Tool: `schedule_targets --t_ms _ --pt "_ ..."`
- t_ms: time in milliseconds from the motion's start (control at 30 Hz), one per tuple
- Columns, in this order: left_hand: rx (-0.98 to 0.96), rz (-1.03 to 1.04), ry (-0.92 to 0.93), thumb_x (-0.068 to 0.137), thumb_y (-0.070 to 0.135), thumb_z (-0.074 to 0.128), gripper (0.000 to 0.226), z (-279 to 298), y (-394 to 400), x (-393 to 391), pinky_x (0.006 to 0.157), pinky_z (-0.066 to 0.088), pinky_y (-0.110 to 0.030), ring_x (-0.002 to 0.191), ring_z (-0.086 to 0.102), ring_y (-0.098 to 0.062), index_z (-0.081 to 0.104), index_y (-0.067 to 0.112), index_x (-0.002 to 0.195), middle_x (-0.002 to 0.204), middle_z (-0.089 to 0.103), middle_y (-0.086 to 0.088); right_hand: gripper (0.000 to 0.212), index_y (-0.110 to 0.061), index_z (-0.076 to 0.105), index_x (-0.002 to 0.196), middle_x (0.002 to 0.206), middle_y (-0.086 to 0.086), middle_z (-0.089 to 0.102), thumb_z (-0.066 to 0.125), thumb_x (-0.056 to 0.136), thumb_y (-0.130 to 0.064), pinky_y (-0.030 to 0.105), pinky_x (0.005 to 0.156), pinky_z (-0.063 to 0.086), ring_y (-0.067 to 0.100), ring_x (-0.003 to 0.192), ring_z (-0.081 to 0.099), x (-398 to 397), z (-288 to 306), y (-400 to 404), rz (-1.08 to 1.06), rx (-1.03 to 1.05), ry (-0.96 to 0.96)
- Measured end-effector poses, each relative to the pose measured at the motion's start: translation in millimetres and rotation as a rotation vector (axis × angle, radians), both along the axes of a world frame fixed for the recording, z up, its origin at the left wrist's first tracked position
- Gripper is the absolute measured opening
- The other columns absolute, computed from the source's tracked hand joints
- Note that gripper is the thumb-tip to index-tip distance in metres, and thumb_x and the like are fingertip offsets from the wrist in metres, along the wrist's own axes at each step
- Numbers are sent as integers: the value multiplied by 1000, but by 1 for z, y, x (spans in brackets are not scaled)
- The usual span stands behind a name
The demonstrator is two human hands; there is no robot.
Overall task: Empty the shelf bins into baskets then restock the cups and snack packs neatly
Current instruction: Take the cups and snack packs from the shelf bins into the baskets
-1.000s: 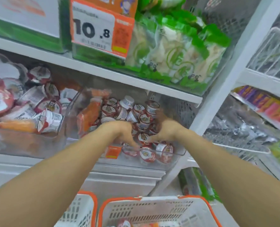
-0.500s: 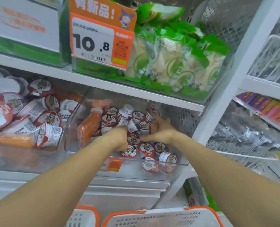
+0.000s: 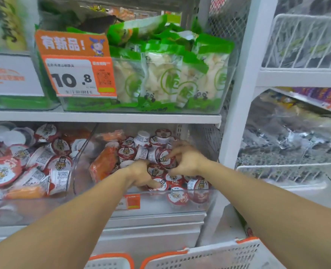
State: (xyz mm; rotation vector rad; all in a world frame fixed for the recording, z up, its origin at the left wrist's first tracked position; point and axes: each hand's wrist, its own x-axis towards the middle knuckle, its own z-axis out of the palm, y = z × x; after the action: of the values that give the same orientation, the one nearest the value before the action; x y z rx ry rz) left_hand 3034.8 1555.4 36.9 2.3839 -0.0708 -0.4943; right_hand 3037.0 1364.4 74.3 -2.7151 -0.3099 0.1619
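Fingers (image 3: pixel 173 152) around cups (image 3: pixel 164 159), orange pack (image 3: pixel 104 164) beside.

Red-and-white tiger-print cups (image 3: pixel 161 159), green-and-white snack packs (image 3: pixel 166 78), orange-rimmed white baskets (image 3: pixel 209 256)

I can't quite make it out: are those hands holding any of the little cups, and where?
Both hands, left and right, curl over the small tiger-lid cups in the clear bin, fingertips on the lids. No cup is visibly lifted.
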Motion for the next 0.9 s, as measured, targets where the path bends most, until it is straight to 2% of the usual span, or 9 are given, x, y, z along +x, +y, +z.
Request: schedule_targets --t_ms 100,200,267,367,467,567,667,800,900 --pt "-85 67 24 63 12 94 83 6 1 -9 97 55 -41 113 63 -27 52 11 135 123 65 -7 33 -26 77 105 141 -9 51 78 80 -48 30 107 40 13 130 47 -7 5 4 -39 197 6" --pt "-6 77 -21 64 18 94 70 10 2 -13 90 57 -33 105 66 -24 57 5 122 111 67 -3 25 -17 70 114 121 -1 64 72 91 -26 24 82 53 18 108 62 -11 10 12 -34 286 29" --pt "48 21 49 62 34 94 70 11 6 -12 98 53 -32 103 64 -19 63 8 119 106 67 2 47 -20 52 132 113 -2 58 73 90 -19 17 61 48 16 96 62 -12 13 16 -44 305 113" --pt "85 -92 215 38 75 86 114 14 9 -8 107 47 -40 118 61 -20 58 20 134 130 65 2 68 -19 47 137 115 1 62 79 81 -40 27 79 49 21 111 61 -12 12 19 -96 191 264" --pt "77 -51 313 28 77 87 140 9 7 -1 109 44 -45 128 54 -27 44 11 144 141 57 -4 77 -25 44 145 122 2 65 78 80 -47 35 94 48 20 112 59 -11 13 22 -90 240 365" --pt "-13 -18 375 34 64 93 121 5 8 0 104 49 -45 118 62 -33 56 -1 128 123 68 -13 77 -24 35 146 79 5 65 79 82 -32 39 96 53 21 96 67 -6 14 24 -64 206 370" --pt "-267 36 456 77 27 85 64 13 7 -7 106 47 -40 114 64 -28 59 -2 128 118 71 -14 72 -26 40 143 78 6 64 78 83 -21 27 62 55 13 63 62 -3 11 18 -86 275 364" --pt "-497 84 550 93 1 61 22 17 5 -9 108 44 -39 107 64 -24 65 -2 115 104 74 -13 70 -34 48 138 121 5 57 82 79 -17 33 75 54 21 106 59 0 8 11 -144 428 409" --pt "-532 103 555 92 2 62 12 18 6 -10 112 41 -41 99 62 -25 68 1 102 91 74 -12 70 -35 48 137 123 4 56 82 78 -16 35 86 56 21 109 58 -2 10 12 -127 440 413"
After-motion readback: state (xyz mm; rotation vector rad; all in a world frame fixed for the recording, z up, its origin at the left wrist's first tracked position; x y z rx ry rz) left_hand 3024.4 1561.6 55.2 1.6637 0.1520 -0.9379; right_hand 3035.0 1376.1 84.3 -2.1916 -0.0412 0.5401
